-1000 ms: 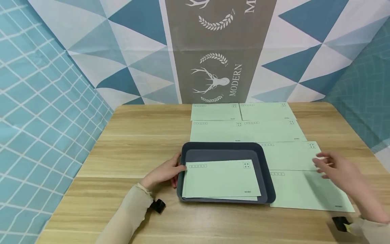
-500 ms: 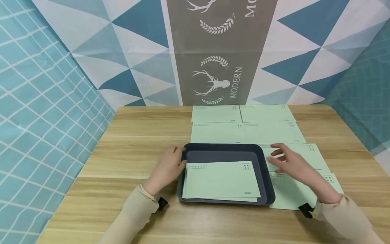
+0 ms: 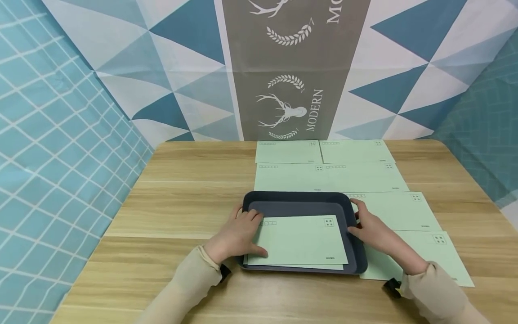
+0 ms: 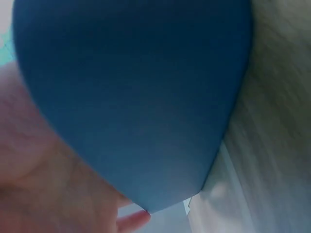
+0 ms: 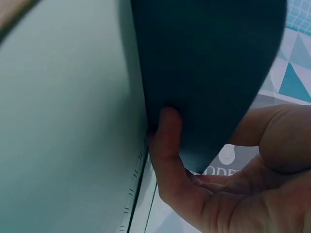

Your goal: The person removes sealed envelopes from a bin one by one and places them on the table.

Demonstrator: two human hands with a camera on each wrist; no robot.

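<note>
Far left, we note the left hand (image 3: 238,236), fingers loosely spread over the left end of the green envelopes (image 3: 301,240) piled in the dark tray (image 3: 297,196); we cannot tell how firmly it presses. The tray sits on the wooden table (image 3: 174,198). Right hand (image 3: 374,229) grips its right rim, thumb inside. Beyond and rightward, we see laid-out envelopes (image 3: 425,256) in rows.

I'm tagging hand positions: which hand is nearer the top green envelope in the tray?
Left. The left hand is over the left end of the top green envelope; the right hand grips the right rim of the dark tray, apart from that envelope.
</note>
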